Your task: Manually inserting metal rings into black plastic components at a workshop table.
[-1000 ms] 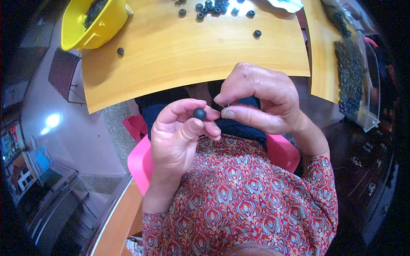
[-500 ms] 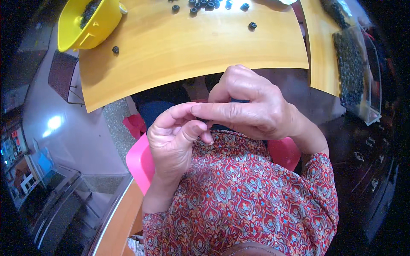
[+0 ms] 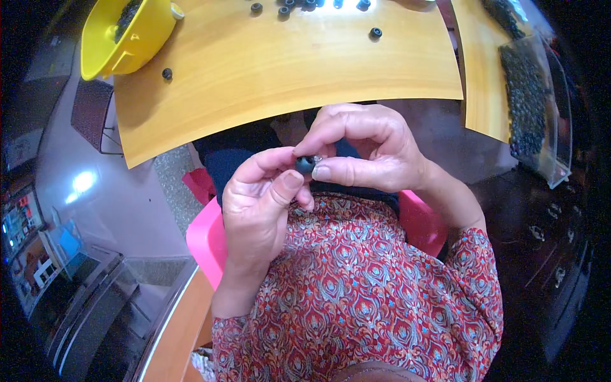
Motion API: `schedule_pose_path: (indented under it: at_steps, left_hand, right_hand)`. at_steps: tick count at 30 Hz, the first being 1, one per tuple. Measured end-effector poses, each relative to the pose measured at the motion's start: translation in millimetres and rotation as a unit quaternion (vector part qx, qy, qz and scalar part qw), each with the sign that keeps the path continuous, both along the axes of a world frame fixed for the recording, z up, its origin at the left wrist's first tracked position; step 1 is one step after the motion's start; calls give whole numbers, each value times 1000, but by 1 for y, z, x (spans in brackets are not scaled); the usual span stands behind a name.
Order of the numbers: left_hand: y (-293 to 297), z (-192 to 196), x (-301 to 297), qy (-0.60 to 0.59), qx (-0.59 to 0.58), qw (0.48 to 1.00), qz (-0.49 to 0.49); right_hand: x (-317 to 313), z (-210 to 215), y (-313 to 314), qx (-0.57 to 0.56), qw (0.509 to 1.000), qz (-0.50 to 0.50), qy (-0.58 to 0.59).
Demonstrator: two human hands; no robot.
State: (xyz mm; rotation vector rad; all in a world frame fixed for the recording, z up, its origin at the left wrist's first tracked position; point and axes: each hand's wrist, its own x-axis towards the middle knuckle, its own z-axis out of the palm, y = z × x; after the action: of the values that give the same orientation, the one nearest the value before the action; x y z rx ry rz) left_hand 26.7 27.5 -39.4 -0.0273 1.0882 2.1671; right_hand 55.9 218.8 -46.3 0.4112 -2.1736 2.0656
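Above my lap, in front of the table edge, a small round black part (image 3: 305,165) sits between my two hands. My left hand (image 3: 258,197) pinches it from the left between thumb and fingers. From the other side, the thumb and forefinger of my right hand (image 3: 372,149) close on its right end, where a tiny pale or shiny bit shows; I cannot make out what that is. Similar black parts lie on the table: one (image 3: 376,33) to the right, one (image 3: 167,74) below the yellow container, and several (image 3: 284,13) grouped at the far edge.
A yellow tub (image 3: 137,48) with dark pieces inside stands at the table's far left. The wooden table (image 3: 286,76) curves across the front. On the right, a clear bin (image 3: 531,102) full of dark pieces stands by another wooden surface (image 3: 487,83). A pink chair (image 3: 207,239) is under me.
My right hand has turned and its fingers have opened into a thumb-and-forefinger pinch, so the black part now shows. My left hand has stayed nearly in place.
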Motion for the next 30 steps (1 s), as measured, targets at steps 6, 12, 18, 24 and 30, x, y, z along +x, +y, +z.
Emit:
schedule_pose_path:
  at_steps: [6, 12, 18, 24, 30]
  left_hand:
    - [4, 1, 1, 50, -46, 998, 15]
    - [3, -2, 0, 138, -80, 987, 16]
    - [1, 3, -2, 330, -182, 926, 11]
    - [0, 2, 1, 232, -182, 955, 15]
    - [0, 7, -8, 16, -16, 1000, 4]
  right_hand:
    - [-1, -4, -1, -1, 1000, -17, 9]
    - [-3, -6, -5, 14, 999, -27, 41]
    - [-1, -7, -7, 14, 998, -47, 26]
    - [-2, -9, 0, 35, 998, -31, 48]
    - [-1, -6, 2, 20, 999, -41, 26]
